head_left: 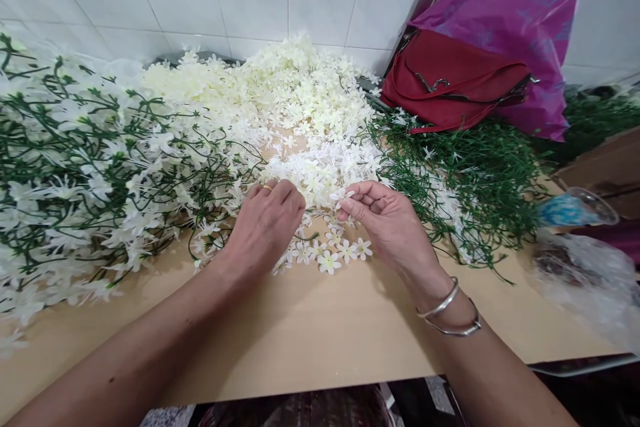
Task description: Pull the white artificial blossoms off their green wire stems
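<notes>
Head view: at centre, the left hand (265, 223) lies knuckles-up with fingers curled down into the edge of the loose white blossoms (300, 107), what it grips hidden beneath it, while the right hand (387, 220), at 3 o'clock of the left, pinches one small blossom (345, 197) between thumb and forefinger. Finished flowered stems (85, 173) lie at 9 o'clock, bare green stems (465, 180) at 3 o'clock, apparently sorted to either side for easy reach; a red bag (450, 80) rests at 1 o'clock against the wall.
</notes>
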Tool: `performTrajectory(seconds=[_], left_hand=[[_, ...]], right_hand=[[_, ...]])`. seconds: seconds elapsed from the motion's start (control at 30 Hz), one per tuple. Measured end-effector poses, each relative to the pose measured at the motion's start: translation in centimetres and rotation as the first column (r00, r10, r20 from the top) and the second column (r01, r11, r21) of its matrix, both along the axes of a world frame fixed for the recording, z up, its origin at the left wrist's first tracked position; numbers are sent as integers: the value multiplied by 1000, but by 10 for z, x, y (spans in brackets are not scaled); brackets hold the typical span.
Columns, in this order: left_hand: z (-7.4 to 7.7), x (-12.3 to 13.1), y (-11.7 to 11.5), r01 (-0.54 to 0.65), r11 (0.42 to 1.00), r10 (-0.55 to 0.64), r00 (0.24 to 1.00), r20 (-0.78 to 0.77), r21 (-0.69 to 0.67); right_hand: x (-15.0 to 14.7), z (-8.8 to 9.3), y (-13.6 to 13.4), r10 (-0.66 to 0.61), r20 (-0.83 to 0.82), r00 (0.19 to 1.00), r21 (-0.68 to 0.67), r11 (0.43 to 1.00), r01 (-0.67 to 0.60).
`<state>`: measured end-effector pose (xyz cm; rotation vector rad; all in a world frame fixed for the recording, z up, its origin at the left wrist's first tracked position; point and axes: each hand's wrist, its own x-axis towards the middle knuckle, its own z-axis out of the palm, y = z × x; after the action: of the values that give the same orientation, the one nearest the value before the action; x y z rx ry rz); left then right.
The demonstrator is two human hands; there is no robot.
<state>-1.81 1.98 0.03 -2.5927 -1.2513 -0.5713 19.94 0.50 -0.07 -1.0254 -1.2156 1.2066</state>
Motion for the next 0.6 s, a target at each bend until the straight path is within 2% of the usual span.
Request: performTrajectory(seconds=[0.13, 0.23, 0.4, 0.5, 0.6], left_hand=[[0, -1, 0, 46, 999, -46, 998, 31, 23], [-2, -1, -1, 71, 997, -71, 997, -16, 20], [-7, 0, 0, 35, 999, -37, 998, -56, -34], [-6, -2, 3, 81, 996, -77, 993, 84, -48], [-2, -4, 4, 159, 985, -116, 905, 409, -73]], right_hand=[[2, -1, 1, 81, -3, 997, -28, 996, -81], [2, 2, 0, 38, 13, 999, 2, 999, -38], [2, 4, 1, -15, 23, 1000, 15, 1000, 15], [2, 2, 1, -6, 60, 998, -11, 1000, 7], [1, 0, 1, 10, 58, 998, -62, 998, -7]])
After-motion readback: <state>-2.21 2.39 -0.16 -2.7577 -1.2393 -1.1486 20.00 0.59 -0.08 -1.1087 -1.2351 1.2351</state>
